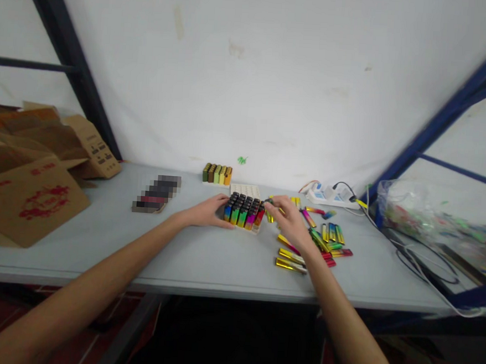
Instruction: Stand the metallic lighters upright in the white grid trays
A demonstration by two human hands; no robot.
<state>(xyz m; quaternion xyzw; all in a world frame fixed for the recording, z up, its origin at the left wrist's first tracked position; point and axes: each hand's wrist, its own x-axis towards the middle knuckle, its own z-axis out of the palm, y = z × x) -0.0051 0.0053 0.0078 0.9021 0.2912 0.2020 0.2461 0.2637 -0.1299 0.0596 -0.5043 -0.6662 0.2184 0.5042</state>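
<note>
The left hand point(205, 211) is curved round the left side of a tight block of lighters point(242, 218), thumb at the near corner and fingers farther back, gripping it; the right hand point(284, 215) is at the opposite side, its thumb and fingers drawn together beside a dark lighter top, though whether they pinch it cannot be told. The block thus lies between the hands, upright in rows, with black caps over glossy, slab-sided bodies, five across the near row: blue, two green, magenta and red. A pale base point(258, 231) shows beneath. Just behind sits one white tray point(246, 190) with a grid of cells. To the right, partly under the right forearm, lie loose lighters point(289, 264), shiny and metallic in gold, green, red and magenta; they overlap too much to count, but three gold-and-green ones lie side by side. Near the smooth painted wall point(275, 84) stands a second block point(217, 174), also five across the front. Farther out on the matt grey table point(229, 264) are one white power strip point(329, 197), crinkled clear plastic point(416, 208) and, far left, creased brown cardboard point(29, 200) with red print.
</note>
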